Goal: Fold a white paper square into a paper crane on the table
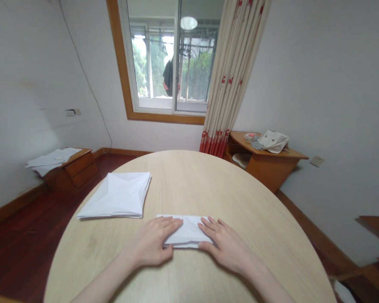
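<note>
A folded white sheet (188,231), paper or thin cloth, lies flat on the round wooden table (189,181) close in front of me. Its near edge shows a couple of layers, slightly apart. My left hand (156,240) rests on its left end, fingers stretched out across the top and thumb by the near edge. On the right end lies my right hand (219,242), its fingers spread and its thumb at the near edge. Both palms face down, and they hide the two ends of the sheet. Neither hand grasps it.
A larger stack of folded white sheets (118,195) sits at the table's left. Beyond are a low drawer cabinet (78,168) with white papers, a corner desk (268,162) holding a cloth bag (272,141), and a curtain (230,80) beside the window.
</note>
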### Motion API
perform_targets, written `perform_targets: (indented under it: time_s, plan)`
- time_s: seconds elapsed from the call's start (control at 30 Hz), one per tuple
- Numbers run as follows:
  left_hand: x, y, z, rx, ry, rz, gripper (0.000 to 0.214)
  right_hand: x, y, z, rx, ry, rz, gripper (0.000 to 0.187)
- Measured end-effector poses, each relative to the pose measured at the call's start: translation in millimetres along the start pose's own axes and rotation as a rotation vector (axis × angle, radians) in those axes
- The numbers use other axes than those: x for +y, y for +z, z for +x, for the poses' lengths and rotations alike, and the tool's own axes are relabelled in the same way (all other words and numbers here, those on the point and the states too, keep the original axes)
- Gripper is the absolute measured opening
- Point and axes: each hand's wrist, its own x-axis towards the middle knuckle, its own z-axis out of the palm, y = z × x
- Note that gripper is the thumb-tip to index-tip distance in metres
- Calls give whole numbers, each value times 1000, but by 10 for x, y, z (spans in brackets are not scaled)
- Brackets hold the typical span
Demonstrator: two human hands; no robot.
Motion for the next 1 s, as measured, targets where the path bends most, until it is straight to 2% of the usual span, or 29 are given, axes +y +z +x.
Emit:
perform_targets:
  time_s: [0.1,0.3,0.53,0.63,1.0]
  plan:
    - [-1,-9,-5,11,3,-1,71,-9,-20,-12,56,-22,-26,52]
    - [-51,17,-12,61,21,-21,63,-29,-59,-21,160,-75,-52,42]
    - [-104,80,-9,343,68,-5,48,32,-9,-30,283,-106,-131,44]
    - [-110,78,-8,426,92,54,40,46,3,-38,339,-132,-151,42]
    - [-115,88,-19,565,125,27,43,72,9,-49,547,-238,-170,40]
